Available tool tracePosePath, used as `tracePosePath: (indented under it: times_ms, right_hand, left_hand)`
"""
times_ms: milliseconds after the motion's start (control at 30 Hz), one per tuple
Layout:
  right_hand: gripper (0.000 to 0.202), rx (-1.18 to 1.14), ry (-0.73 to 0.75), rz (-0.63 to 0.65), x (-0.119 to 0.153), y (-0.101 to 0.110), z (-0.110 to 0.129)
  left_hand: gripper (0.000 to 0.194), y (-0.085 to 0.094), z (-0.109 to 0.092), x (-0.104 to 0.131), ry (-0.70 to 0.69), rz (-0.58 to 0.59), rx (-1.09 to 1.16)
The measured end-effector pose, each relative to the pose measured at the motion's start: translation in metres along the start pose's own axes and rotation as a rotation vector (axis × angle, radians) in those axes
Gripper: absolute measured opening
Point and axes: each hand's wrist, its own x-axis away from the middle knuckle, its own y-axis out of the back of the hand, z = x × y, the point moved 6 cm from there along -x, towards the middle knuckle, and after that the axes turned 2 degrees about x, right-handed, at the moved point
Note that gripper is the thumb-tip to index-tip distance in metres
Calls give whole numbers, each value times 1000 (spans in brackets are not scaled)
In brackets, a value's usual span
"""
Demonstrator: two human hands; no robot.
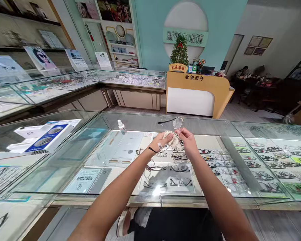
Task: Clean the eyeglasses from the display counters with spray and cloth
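Both my hands are raised above a glass display counter. My left hand (162, 141), a dark band at its wrist, is closed on a pale, crumpled cleaning cloth (175, 144). With fingertips pinched together, my right hand (188, 140) grips a pair of eyeglasses (177, 123) at the cloth's upper edge. One clear lens and a dark temple arm stick out beyond my fingers. Cloth and fingers hide the other part of the glasses. A small white spray bottle (121, 127) stands upright on the glass, left of my hands.
Beneath the counter glass (130, 197) lie rows of eyeglasses (181, 181) and printed cards (84, 179). A blue-and-white box (48, 137) lies on the left counter. Across the aisle stand more display cases (135, 79) and a yellow cashier desk (198, 80) with a plant.
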Motion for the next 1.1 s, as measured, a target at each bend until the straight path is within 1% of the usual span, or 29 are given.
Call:
tracePosePath:
  times_ms: [67, 133, 233, 333, 367, 433, 500, 567, 667, 733, 800, 867, 1000, 1100]
  right_hand:
    - [35, 36, 61, -41, -2, 11, 9]
    - [33, 111, 142, -73, -3, 20, 21]
    - [29, 301, 304, -105, 1, 29, 45]
    - [26, 558, 488, -186, 12, 32, 68]
    - [25, 643, 549, -219, 16, 31, 75]
    - [23, 809, 655, -261, 24, 27, 83]
    - [22, 977, 740, -251, 30, 19, 86]
    - [24, 1124, 816, -204, 35, 10, 85]
    - [29, 1257, 928, -147, 41, -2, 83]
    - [29, 1304, 985, -134, 45, -7, 84]
    - [27, 1330, 1029, -119, 49, -13, 87]
    - [27, 1355, 1068, -98, 55, -20, 90]
    - [25, 1427, 1126, -57, 65, -31, 92]
    - [21, 1456, 1143, -44, 69, -36, 92]
  left_hand:
    - [70, 5, 1, 0, 37, 2, 8]
    - [65, 13, 3, -1, 78, -12, 65]
    - [54, 27, 7, -5, 145, -69, 246]
    - [43, 41, 8, -8, 217, -161, 416]
    - [38, 43, 8, -8, 246, -177, 452]
    - [31, 44, 6, -5, 316, -171, 498]
    - [30, 42, 4, -1, 378, -123, 509]
    - [35, 39, 2, 4, 414, -32, 489]
    - [47, 34, 3, 9, 442, 134, 433]
    - [56, 33, 7, 11, 468, 208, 396]
    - [63, 35, 11, 13, 491, 231, 374]
    - [64, 36, 13, 15, 506, 237, 368]
    - [61, 34, 8, 20, 495, 250, 360]
    - [57, 29, 3, 23, 478, 310, 338]
